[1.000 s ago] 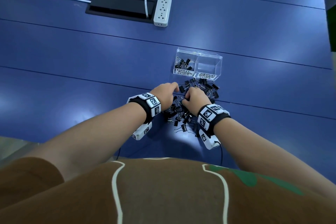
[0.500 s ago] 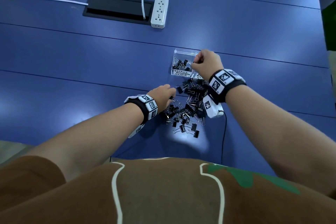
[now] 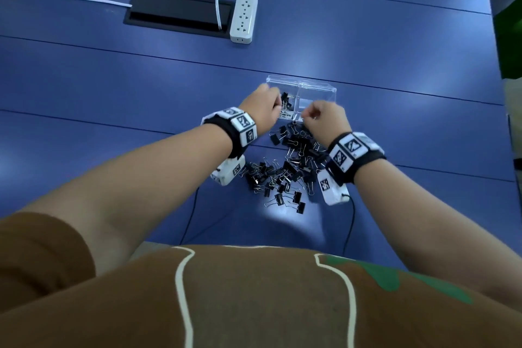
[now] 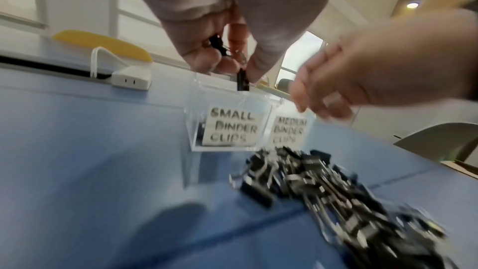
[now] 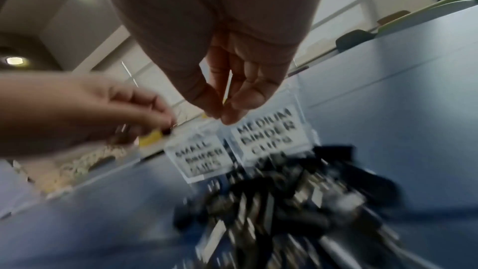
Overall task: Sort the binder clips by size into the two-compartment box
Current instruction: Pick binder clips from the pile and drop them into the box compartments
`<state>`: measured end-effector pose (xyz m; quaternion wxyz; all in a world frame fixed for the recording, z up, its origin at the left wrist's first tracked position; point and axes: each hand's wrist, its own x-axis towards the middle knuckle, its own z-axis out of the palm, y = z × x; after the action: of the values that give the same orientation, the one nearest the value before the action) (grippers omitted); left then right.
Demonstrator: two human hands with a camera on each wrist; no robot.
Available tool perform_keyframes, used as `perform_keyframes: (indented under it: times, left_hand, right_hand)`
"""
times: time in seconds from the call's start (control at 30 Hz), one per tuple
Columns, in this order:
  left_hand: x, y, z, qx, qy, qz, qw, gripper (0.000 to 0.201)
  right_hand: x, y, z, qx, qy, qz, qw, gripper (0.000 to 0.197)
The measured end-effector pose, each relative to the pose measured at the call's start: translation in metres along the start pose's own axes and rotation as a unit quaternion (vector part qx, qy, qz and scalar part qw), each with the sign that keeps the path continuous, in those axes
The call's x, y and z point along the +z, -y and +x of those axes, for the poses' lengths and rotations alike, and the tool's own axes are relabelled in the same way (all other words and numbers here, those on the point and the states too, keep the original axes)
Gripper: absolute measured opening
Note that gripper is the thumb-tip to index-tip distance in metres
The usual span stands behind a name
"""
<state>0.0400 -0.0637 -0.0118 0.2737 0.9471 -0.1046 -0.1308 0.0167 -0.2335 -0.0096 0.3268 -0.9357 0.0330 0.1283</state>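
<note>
Left hand (image 3: 261, 110) moved from pile (image 3: 285, 169) up over box (image 3: 319, 90) small compartment, pinching small clips (image 4: 220, 47). Right hand (image 3: 324, 118) pulled back to box front, fingertips together, nothing held.

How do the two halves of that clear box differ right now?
The small binder clips compartment already holds black clips; the medium binder clips compartment looks empty. The left hand grips clips above the small one; the right hand, fingers together and apparently empty, hovers by the medium one. Both are clear and paper-labelled.
</note>
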Motion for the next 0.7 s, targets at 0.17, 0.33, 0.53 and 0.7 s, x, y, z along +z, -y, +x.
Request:
perform_keyframes:
  times: [0.17,0.33,0.53,0.7]
  left_hand:
    - [-0.007,-0.010,0.036,-0.016,0.029,0.064,0.997,0.014]
    - [0.001,-0.011,0.033,0.036,0.002,0.111,0.993,0.022]
    - [0.031,-0.009,-0.006,0.086,0.044,0.091,0.991,0.010]
    - [0.052,0.004,-0.028,0.062,0.125,0.101,0.985,0.021]
  right_hand:
    - [0.029,-0.032,-0.033,0.001,0.104,-0.095,0.990,0.025]
    - [0.034,-0.043,-0.045,-0.024,0.100,-0.066,0.992,0.018]
    - [0.018,-0.063,-0.034,0.032,0.006,-0.027,0.999,0.014]
    - [0.023,-0.057,-0.032,0.017,0.050,-0.064,0.997,0.017]
